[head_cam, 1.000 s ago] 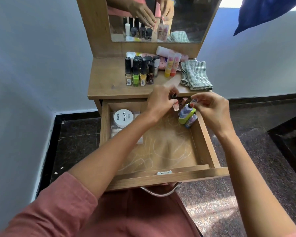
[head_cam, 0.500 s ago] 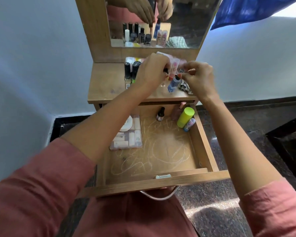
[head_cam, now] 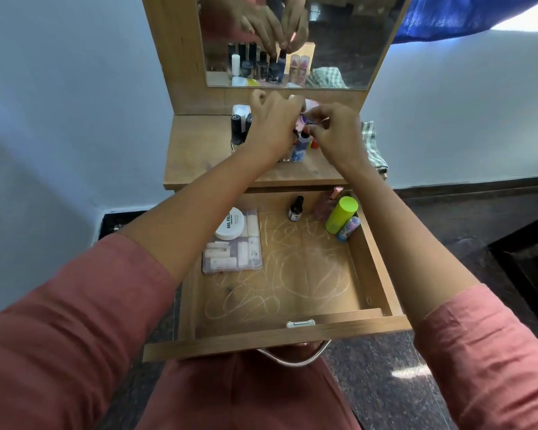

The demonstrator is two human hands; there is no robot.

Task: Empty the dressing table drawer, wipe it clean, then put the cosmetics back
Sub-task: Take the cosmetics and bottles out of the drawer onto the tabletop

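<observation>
Both hands work over the desk (head_cam: 199, 150) top: the left hand (head_cam: 272, 125) curls among the nail polish bottles (head_cam: 239, 128), though whether its grip is clamped on one I cannot tell, while the right hand (head_cam: 336, 131) pinches the cap of a small blue bottle (head_cam: 300, 148), apparently standing it there to clear the drawer. The open drawer (head_cam: 292, 274) still holds a white nail polish remover tub (head_cam: 230, 223), a clear sample case (head_cam: 233, 252), a dark dropper bottle (head_cam: 295, 207), a green-capped bottle (head_cam: 340, 214) and a small tube (head_cam: 348, 228), so emptying seems unfinished and its scribbled floor awaits the checked cloth (head_cam: 373, 147).
</observation>
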